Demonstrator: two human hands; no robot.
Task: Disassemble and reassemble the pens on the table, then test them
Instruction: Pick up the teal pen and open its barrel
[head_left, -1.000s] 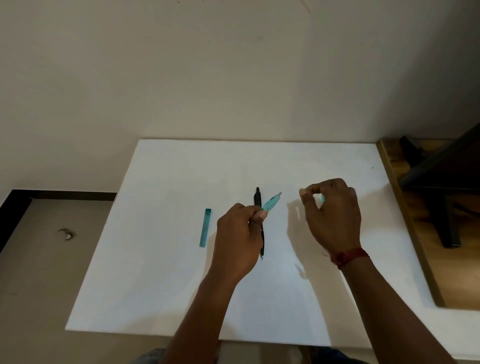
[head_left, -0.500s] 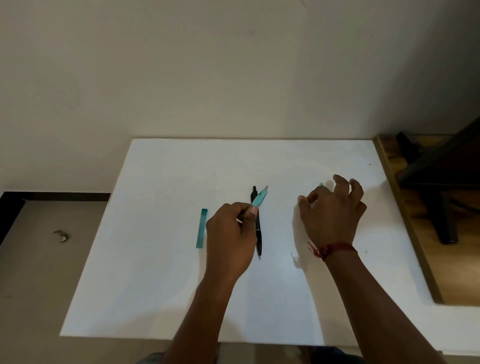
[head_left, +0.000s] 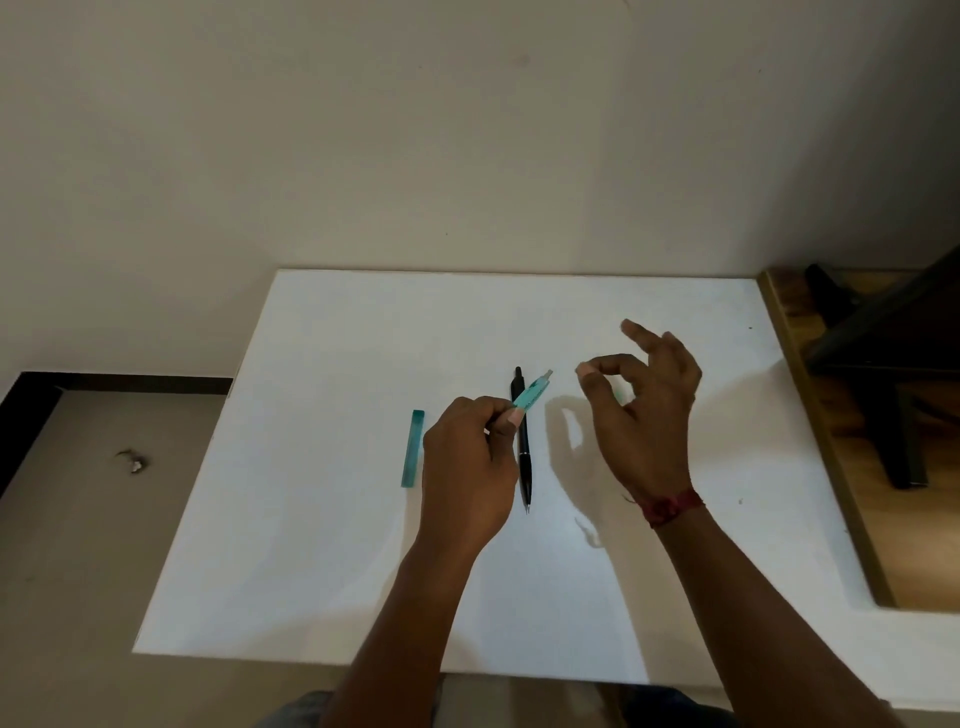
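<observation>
While one teal translucent pen piece (head_left: 534, 393) sits pinched in the left hand (head_left: 467, 467), its teal plastic sleeve (head_left: 413, 449) lies on the white table (head_left: 311, 519); slim black pen (head_left: 524, 452) between the hands looks intact (apparently untouched). Right hand (head_left: 644, 415): thumb and forefinger ringed, contents unclear. Reassembly, testing remain.

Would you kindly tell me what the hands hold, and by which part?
The left hand pinches the teal pen piece by its near end; whether the right hand holds anything is unclear.
</observation>
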